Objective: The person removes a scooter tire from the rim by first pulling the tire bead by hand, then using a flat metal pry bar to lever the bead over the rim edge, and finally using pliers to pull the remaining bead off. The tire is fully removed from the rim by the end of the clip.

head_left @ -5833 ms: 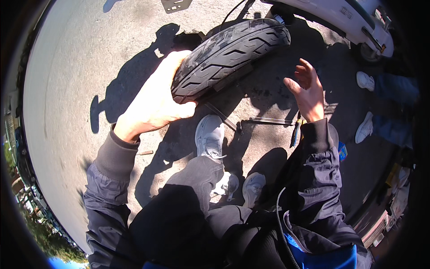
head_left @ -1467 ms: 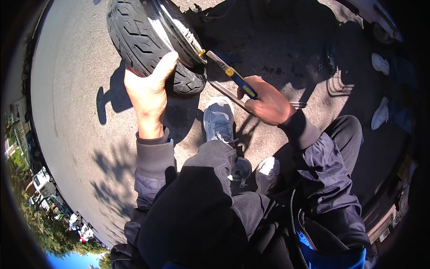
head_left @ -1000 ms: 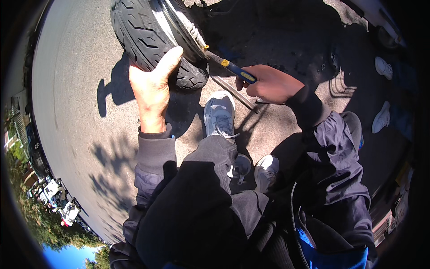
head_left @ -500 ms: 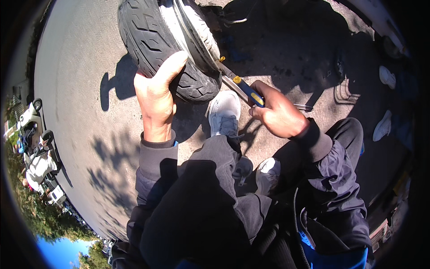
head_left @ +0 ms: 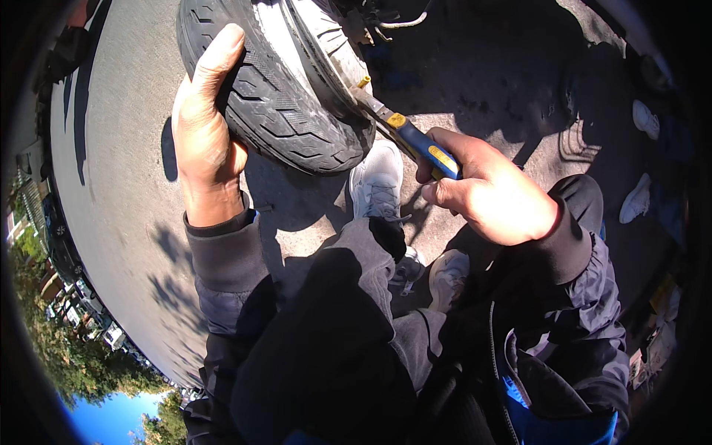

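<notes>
A black treaded tyre (head_left: 278,122) stands tilted in front of me, with a pale rim (head_left: 326,37) along its right side. My left hand (head_left: 208,137) grips its left edge, thumb stretched along the tread and fingers partly hidden. In my right hand (head_left: 493,189) is a hand tool with a blue-and-yellow handle (head_left: 426,148); its exact kind is unclear. The tool's metal end meets the wheel beside a small yellow stub (head_left: 364,81). The tyre's lower right side is close to my pale shoe (head_left: 378,178).
Sunlit pavement (head_left: 126,148) lies to the left, with parked vehicles (head_left: 81,297) along its edge. At the right, in shade, are another person's white shoes (head_left: 635,199). Dark, indistinct parts surround a pale bent lever (head_left: 404,24) beyond the wheel.
My left hand has shifted left and up along the tyre. More of the tread now shows. My right hand and the tool have moved slightly right, the metal end still against the wheel.
</notes>
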The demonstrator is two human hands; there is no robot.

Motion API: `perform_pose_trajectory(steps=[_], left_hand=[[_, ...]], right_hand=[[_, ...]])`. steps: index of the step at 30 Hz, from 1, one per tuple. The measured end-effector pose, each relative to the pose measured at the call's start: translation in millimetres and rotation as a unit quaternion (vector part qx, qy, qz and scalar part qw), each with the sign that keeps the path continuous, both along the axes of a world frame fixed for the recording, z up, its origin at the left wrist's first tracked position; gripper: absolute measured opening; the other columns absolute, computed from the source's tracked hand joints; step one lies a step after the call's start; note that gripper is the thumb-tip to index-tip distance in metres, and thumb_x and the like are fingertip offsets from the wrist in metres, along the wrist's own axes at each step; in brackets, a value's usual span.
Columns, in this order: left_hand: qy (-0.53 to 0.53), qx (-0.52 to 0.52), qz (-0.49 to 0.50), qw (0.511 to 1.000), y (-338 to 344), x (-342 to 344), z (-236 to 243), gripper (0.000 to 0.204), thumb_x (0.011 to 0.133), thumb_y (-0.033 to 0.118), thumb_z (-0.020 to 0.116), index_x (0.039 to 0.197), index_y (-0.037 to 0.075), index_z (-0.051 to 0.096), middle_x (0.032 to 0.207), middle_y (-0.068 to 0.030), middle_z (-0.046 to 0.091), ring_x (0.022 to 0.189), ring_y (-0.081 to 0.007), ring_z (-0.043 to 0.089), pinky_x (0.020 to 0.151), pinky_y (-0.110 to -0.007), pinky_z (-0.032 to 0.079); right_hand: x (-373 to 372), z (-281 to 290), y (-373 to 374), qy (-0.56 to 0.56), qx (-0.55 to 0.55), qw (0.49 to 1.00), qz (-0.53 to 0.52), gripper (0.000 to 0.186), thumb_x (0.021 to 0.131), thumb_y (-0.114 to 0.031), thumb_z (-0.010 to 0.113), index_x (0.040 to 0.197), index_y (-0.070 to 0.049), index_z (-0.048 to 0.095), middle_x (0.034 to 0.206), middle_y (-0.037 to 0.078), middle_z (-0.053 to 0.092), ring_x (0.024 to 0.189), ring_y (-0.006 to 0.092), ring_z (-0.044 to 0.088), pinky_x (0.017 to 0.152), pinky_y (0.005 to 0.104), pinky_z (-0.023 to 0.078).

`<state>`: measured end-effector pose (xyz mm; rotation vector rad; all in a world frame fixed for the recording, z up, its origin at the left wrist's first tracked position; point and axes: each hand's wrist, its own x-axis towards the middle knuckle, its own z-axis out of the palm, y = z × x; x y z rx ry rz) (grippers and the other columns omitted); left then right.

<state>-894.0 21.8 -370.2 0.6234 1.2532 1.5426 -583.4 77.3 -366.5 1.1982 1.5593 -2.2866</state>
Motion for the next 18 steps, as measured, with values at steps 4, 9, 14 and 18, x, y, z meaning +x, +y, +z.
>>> perform_pose_trajectory(steps=[4, 9, 14, 18], left_hand=[[0.032, -0.035, 0.026, 0.999, -7.5, 6.3, -14.3, 0.030, 0.098, 0.005, 0.079, 0.126, -0.007, 0.077, 0.121, -0.0139, 0.081, 0.109, -0.0226, 0.079, 0.103, -0.034, 0.061], [0.017, -0.012, 0.082, 0.996, -23.5, -7.3, -42.7, 0.036, 0.102, 0.011, 0.068, 0.132, -0.007, 0.072, 0.124, -0.0199, 0.079, 0.107, -0.0305, 0.081, 0.100, -0.043, 0.067], [-0.019, -0.062, 0.122, 0.990, -55.2, 3.8, -40.9, 0.050, 0.100, 0.007, 0.071, 0.148, -0.004, 0.063, 0.139, -0.0178, 0.074, 0.124, -0.0300, 0.075, 0.112, -0.047, 0.059], [0.037, -0.142, 0.084, 0.986, -56.2, 2.1, -16.9, 0.044, 0.100, 0.006, 0.072, 0.143, -0.001, 0.064, 0.132, -0.0132, 0.075, 0.117, -0.0249, 0.076, 0.108, -0.043, 0.060]], right_hand=[[-13.0, -9.4, 1.8, 0.024, -0.042, 0.998, -0.025, 0.027, 0.091, -0.011, 0.068, 0.115, -0.002, 0.062, 0.091, 0.003, 0.061, 0.079, 0.0105, 0.057, 0.072, 0.0281, 0.048], [-20.1, -26.1, -16.5, 0.065, -0.090, 0.991, -0.082, 0.033, 0.089, -0.008, 0.070, 0.119, 0.000, 0.062, 0.098, 0.005, 0.063, 0.083, 0.0123, 0.062, 0.077, 0.0283, 0.053], [-22.2, -33.8, -41.6, 0.026, -0.020, 0.994, -0.101, 0.046, 0.088, -0.001, 0.069, 0.131, 0.004, 0.056, 0.106, 0.011, 0.066, 0.087, 0.0182, 0.067, 0.080, 0.0326, 0.057], [-16.7, -29.8, -49.0, -0.024, 0.058, 0.996, -0.060, 0.049, 0.088, -0.009, 0.066, 0.132, 0.009, 0.056, 0.100, 0.025, 0.070, 0.090, 0.0343, 0.073, 0.082, 0.0445, 0.057]])
